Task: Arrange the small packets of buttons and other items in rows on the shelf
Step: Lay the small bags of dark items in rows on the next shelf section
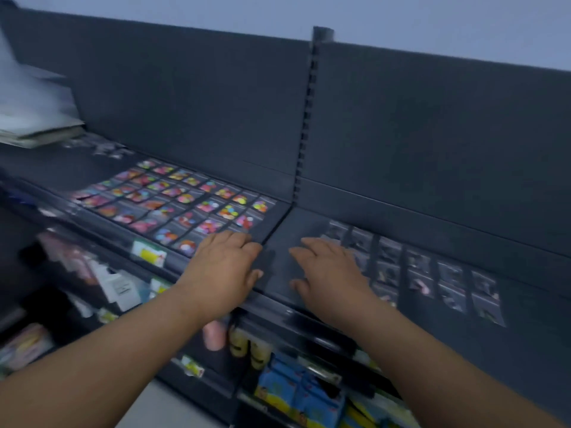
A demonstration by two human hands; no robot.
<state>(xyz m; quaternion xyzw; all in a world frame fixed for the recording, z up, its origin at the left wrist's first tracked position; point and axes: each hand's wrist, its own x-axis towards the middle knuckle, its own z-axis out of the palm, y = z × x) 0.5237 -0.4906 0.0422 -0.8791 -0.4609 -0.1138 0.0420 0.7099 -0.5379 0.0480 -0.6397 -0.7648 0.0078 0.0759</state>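
1. Colourful button packets point(185, 199) lie in rows on the shelf's point(285, 242) left bay. Darker packets point(448, 273) line the right bay.
2. The left hand point(221, 267) rests flat at the left bay's front right corner, gripping nothing. The right hand point(330, 273) lies flat too, touching the nearest dark packets.
3. Likely step: squaring the dark rows, which calls next for gentle sideways nudges.
4. Blur hides the packet contents, and anything under the palms is unseen.

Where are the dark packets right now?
Head view: the dark packets lie in rows on the right shelf section, right of the slotted upright, with the right hand at their left end. The colourful packets lie further left.
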